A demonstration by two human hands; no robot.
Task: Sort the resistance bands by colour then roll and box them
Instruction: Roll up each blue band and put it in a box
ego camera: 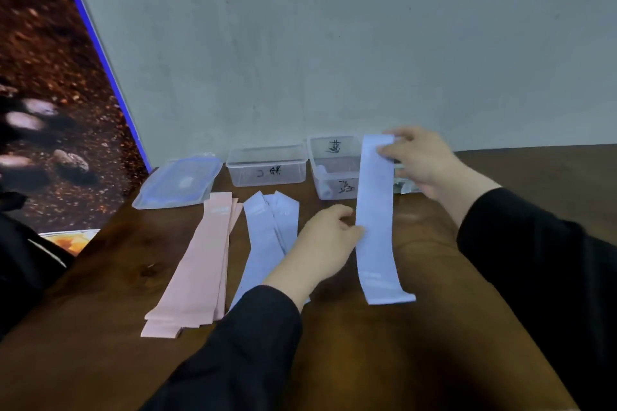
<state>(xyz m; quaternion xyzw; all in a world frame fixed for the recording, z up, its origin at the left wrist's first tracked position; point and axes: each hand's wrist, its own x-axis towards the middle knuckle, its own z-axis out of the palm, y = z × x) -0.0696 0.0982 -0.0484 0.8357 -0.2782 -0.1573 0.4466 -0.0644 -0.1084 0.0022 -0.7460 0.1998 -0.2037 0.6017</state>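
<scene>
Lying at the far left of the dark wooden table (400, 360), a clear plastic lid with a blue rim (178, 185) rests flat, with a stack of long pink resistance bands (197, 264) stretched out just in front of it. Next come the pale lavender bands (267, 230), fanned beside the pink ones, below an open clear plastic box with black writing (267, 165). The left hand (322, 243) pinches the middle edge of a single lavender band (375, 223). The right hand (422, 162) grips that band's far end, raised over a second marked clear box (334, 167) holding a small roll.
</scene>
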